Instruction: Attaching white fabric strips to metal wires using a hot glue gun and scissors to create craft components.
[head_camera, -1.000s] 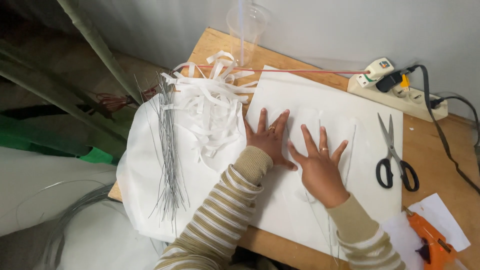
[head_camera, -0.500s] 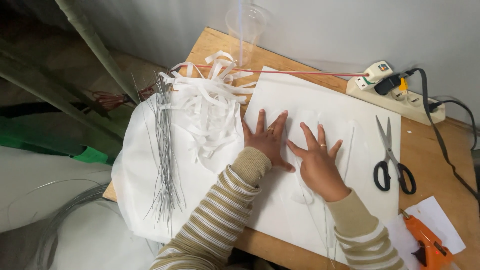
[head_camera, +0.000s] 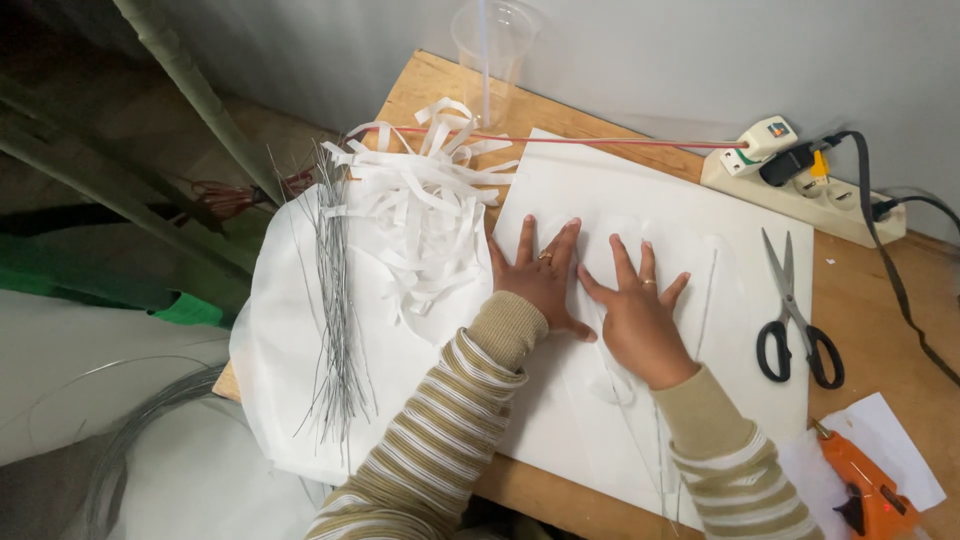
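Both hands flat, fingers spread, palms down, gripping nothing: left hand (head_camera: 545, 280) and right hand (head_camera: 637, 315) press side by side on white sheet (head_camera: 650, 200) at frame centre, on wooden table (head_camera: 860, 300). Thin wire (head_camera: 705, 300) lies under or in sheet just right of right hand (exact layer unclear). Judged: pressing stage under way; cut paper strips (head_camera: 420, 215) and wire bundle (head_camera: 335, 290) left of centre untouched, scissors (head_camera: 795, 315) and glue gun (head_camera: 865, 490) idle at right. Versus half second ago: hands in same spot, nothing shifted.
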